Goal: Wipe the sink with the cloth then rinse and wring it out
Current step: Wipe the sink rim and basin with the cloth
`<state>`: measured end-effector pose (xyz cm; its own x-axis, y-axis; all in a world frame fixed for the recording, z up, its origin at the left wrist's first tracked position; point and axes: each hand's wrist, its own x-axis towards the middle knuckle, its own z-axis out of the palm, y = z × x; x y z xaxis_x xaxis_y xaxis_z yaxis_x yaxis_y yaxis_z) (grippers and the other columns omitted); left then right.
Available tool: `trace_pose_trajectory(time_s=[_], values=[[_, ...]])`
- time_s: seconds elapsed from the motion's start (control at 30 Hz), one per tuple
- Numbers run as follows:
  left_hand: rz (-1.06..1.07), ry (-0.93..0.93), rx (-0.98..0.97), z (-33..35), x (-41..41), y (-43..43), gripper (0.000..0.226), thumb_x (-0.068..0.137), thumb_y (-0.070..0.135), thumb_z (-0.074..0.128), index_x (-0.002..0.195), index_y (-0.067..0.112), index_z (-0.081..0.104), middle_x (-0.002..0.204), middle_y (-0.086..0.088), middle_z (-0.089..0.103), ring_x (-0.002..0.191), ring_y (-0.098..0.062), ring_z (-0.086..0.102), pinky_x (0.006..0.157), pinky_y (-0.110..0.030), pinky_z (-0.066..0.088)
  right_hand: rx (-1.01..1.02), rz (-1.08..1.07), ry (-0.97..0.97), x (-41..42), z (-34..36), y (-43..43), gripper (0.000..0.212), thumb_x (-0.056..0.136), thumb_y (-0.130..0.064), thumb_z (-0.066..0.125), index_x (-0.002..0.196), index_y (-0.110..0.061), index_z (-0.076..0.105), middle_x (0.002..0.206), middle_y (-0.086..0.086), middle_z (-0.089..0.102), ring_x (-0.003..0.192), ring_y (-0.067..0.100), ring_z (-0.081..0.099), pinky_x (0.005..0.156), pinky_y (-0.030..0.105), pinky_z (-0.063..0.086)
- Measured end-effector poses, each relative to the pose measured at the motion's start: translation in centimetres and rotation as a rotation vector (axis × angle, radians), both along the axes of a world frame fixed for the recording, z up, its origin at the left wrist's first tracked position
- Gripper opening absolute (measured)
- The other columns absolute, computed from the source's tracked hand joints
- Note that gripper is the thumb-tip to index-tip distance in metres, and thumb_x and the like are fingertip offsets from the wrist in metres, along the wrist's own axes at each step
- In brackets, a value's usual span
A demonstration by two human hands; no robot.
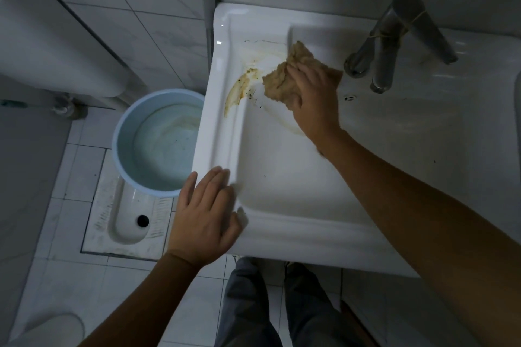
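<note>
A white ceramic sink [282,191] fills the middle and right of the view, with brown and yellow stains [242,84] on its left shelf. My right hand [313,96] presses a crumpled beige cloth [282,82] onto that shelf just right of the stains, fingers bent over the cloth. My left hand [208,220] lies flat on the sink's front left rim with its fingers straight. A metal tap [394,36] stands at the back right, tied with a yellowish string.
A light blue basin [158,141] with water sits on the floor left of the sink, over a squat toilet pan [127,222]. A grey pipe [208,8] runs along the wall behind. My legs [270,304] stand below the sink.
</note>
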<state>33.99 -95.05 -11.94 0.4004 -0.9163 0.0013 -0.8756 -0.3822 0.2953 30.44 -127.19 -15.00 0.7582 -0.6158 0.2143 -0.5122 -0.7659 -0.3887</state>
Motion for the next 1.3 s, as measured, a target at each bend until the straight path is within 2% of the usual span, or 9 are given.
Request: trace_pose_trajectory(time_s=[0.23,0.37,0.53,0.63,0.73,0.9,1.0,1.17,1.3], values=[[-0.002,-0.002,-0.033,0.1,0.0,-0.1,0.041,0.092,0.041,0.045,0.114,0.011,0.064,0.141,-0.012,0.06,0.141,-0.029,0.047,0.117,-0.06,0.03,-0.024,0.11,-0.09,1.9,-0.1,-0.6,0.052,0.09,-0.006,0.041,0.139,-0.015,0.056,0.142,0.003,0.056,0.134,0.024,0.046,0.112,0.039,0.039],[0.003,0.01,-0.033,0.0,0.1,0.0,0.041,0.091,0.039,0.047,0.114,0.011,0.066,0.142,-0.012,0.06,0.143,-0.027,0.046,0.118,-0.06,0.029,-0.08,0.241,-0.114,5.4,-0.6,1.4,0.051,0.089,-0.003,0.054,0.138,-0.012,0.057,0.143,0.004,0.056,0.132,0.024,0.046,0.113,0.037,0.037],[0.002,-0.001,-0.008,-0.2,0.2,0.0,0.041,0.088,0.038,0.051,0.114,0.011,0.068,0.143,-0.011,0.059,0.144,-0.026,0.045,0.122,-0.057,0.023,-0.03,0.388,-0.077,8.5,0.4,2.1,0.055,0.089,-0.008,0.046,0.144,-0.01,0.049,0.151,0.006,0.048,0.138,0.023,0.042,0.118,0.037,0.032],[-0.001,0.001,0.001,-0.2,0.1,0.1,0.041,0.088,0.038,0.049,0.113,0.011,0.068,0.143,-0.011,0.059,0.143,-0.027,0.045,0.121,-0.058,0.024,0.027,0.372,-0.08,8.1,0.2,2.9,0.054,0.092,-0.005,0.048,0.146,-0.008,0.047,0.152,0.008,0.046,0.14,0.025,0.04,0.119,0.04,0.03],[-0.006,0.002,0.016,-0.2,0.1,0.2,0.04,0.088,0.037,0.05,0.113,0.011,0.068,0.144,-0.011,0.058,0.144,-0.027,0.044,0.121,-0.059,0.024,0.016,0.379,-0.048,5.4,-0.4,3.3,0.052,0.095,-0.01,0.047,0.147,-0.01,0.045,0.154,0.006,0.044,0.142,0.024,0.038,0.118,0.041,0.03],[-0.007,0.008,0.011,-0.2,0.2,0.0,0.041,0.089,0.038,0.048,0.114,0.011,0.067,0.143,-0.011,0.058,0.144,-0.027,0.044,0.121,-0.059,0.024,-0.053,0.44,0.032,2.9,0.0,0.6,0.055,0.091,-0.011,0.046,0.146,-0.014,0.048,0.149,0.004,0.049,0.138,0.024,0.042,0.117,0.037,0.031],[-0.011,0.003,-0.008,-0.1,0.3,0.0,0.041,0.089,0.038,0.048,0.113,0.01,0.067,0.142,-0.012,0.059,0.143,-0.028,0.046,0.12,-0.059,0.025,-0.063,0.412,0.004,3.9,0.1,0.3,0.051,0.092,-0.008,0.046,0.142,-0.012,0.052,0.146,0.006,0.052,0.135,0.026,0.045,0.117,0.039,0.032],[-0.006,-0.005,-0.004,-0.2,0.2,0.1,0.041,0.09,0.038,0.046,0.111,0.01,0.067,0.142,-0.013,0.059,0.143,-0.028,0.046,0.119,-0.06,0.026,0.147,0.209,-0.208,7.0,-0.3,5.9,0.044,0.095,-0.005,0.043,0.135,-0.006,0.059,0.144,0.014,0.055,0.135,0.027,0.046,0.119,0.034,0.028],[-0.005,-0.014,0.008,-0.3,0.2,0.1,0.041,0.088,0.037,0.048,0.111,0.01,0.068,0.142,-0.013,0.059,0.143,-0.028,0.046,0.118,-0.06,0.027,0.285,0.212,-0.246,6.6,0.5,10.5,0.046,0.095,-0.006,0.04,0.139,-0.007,0.056,0.149,0.011,0.049,0.14,0.023,0.042,0.118,0.038,0.031]])
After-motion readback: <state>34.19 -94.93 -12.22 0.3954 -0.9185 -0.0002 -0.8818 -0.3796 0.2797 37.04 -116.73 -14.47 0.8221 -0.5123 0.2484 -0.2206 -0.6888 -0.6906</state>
